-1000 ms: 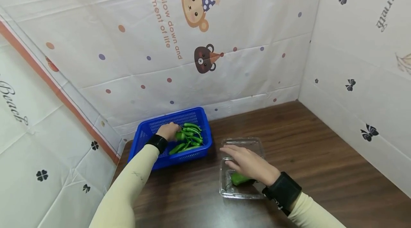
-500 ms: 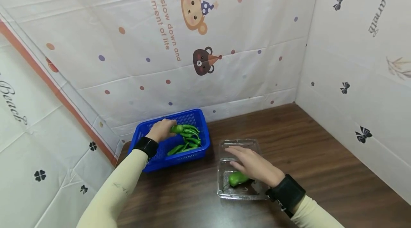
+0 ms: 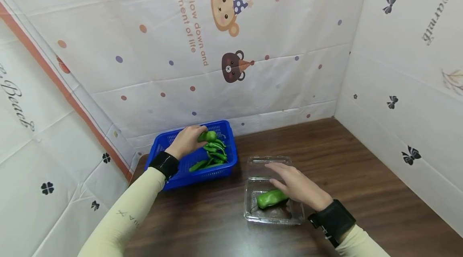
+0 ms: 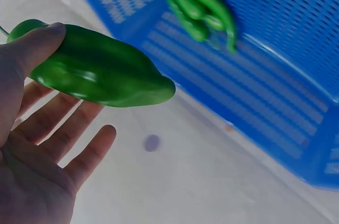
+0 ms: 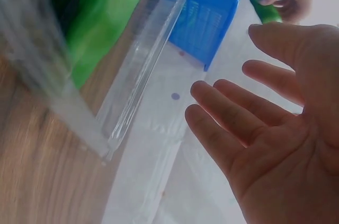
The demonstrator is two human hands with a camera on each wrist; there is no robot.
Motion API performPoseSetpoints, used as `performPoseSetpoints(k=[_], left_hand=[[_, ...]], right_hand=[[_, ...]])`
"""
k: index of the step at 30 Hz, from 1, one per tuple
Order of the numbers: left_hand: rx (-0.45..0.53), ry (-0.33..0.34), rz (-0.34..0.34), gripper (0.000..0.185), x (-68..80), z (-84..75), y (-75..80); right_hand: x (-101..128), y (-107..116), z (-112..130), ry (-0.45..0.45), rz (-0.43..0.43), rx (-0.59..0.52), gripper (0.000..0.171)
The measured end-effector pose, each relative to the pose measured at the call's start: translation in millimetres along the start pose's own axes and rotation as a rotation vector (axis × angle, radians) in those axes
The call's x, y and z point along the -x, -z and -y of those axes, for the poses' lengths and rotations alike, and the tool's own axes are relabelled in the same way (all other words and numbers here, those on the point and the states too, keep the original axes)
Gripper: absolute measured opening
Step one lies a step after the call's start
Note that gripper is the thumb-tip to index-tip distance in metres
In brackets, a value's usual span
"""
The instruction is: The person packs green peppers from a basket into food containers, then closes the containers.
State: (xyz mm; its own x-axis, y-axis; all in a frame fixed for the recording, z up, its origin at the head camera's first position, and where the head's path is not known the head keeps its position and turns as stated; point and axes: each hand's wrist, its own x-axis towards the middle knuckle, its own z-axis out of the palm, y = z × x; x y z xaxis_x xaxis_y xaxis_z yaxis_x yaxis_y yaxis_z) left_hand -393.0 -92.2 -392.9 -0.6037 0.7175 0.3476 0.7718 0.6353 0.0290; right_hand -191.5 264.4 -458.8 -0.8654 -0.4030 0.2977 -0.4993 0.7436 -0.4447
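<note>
Between thumb and fingers, my left hand [image 3: 186,142] pinches a large green pepper [image 4: 100,68] above the blue basket [image 3: 233,156]. Its stem end points back toward the hand in the left wrist view. Several thin green chili peppers [image 3: 217,154] lie inside that basket. To the right, my right hand [image 3: 302,188] hovers with extended fingers over a clear plastic container [image 3: 247,204] and holds nothing. A second large green pepper [image 3: 270,199] lies in the container's near half, its right end partly behind the hand.
The container's lid [image 3: 258,163] lies folded back toward the wall. Basket and container stand apart on a brown wood-grain table [image 3: 202,216]. A printed white cloth [image 3: 162,76] hangs behind the basket, and another printed cloth [image 3: 405,128] bounds the right side.
My left hand has lifted the large green pepper up from among the chilies in the basket. My right hand has shifted slightly right, uncovering more of the pepper in the container.
</note>
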Motion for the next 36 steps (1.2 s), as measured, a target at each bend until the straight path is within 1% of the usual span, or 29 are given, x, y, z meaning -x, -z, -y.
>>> performPoseSetpoints(k=[5, 12, 17, 21, 25, 31, 36], left_hand=[[0.003, -0.068, -0.04, 0.037, -10.8, -19.5, 6.9], [-0.004, -0.135, -0.084, 0.037, -20.3, -41.3, 11.3], [0.036, -0.143, -0.069, 0.038, -22.0, -54.8, 10.6], [0.072, -0.126, -0.049, 0.039, -22.8, -65.5, 11.1], [0.112, -0.119, -0.049, 0.041, -23.4, -78.8, 12.3], [0.165, -0.155, -0.05, 0.04, -22.6, -96.2, 8.1], [0.198, -0.213, -0.06, 0.04, -23.7, -109.3, 1.9]], right_hand=[[5.6, 3.2, -8.2, 0.0, -0.023, 0.0, 0.048], [13.9, 4.8, -15.8, -0.036, -0.035, 0.001, 0.048], [17.3, 3.8, -18.1, -0.058, -0.031, -0.001, 0.047], [19.2, 3.6, -19.6, -0.069, -0.042, -0.002, 0.046], [20.8, 3.1, -21.5, -0.076, -0.045, -0.004, 0.046], [21.8, 1.9, -23.0, -0.084, -0.041, -0.008, 0.046], [21.9, 1.0, -23.4, -0.078, -0.055, -0.003, 0.046]])
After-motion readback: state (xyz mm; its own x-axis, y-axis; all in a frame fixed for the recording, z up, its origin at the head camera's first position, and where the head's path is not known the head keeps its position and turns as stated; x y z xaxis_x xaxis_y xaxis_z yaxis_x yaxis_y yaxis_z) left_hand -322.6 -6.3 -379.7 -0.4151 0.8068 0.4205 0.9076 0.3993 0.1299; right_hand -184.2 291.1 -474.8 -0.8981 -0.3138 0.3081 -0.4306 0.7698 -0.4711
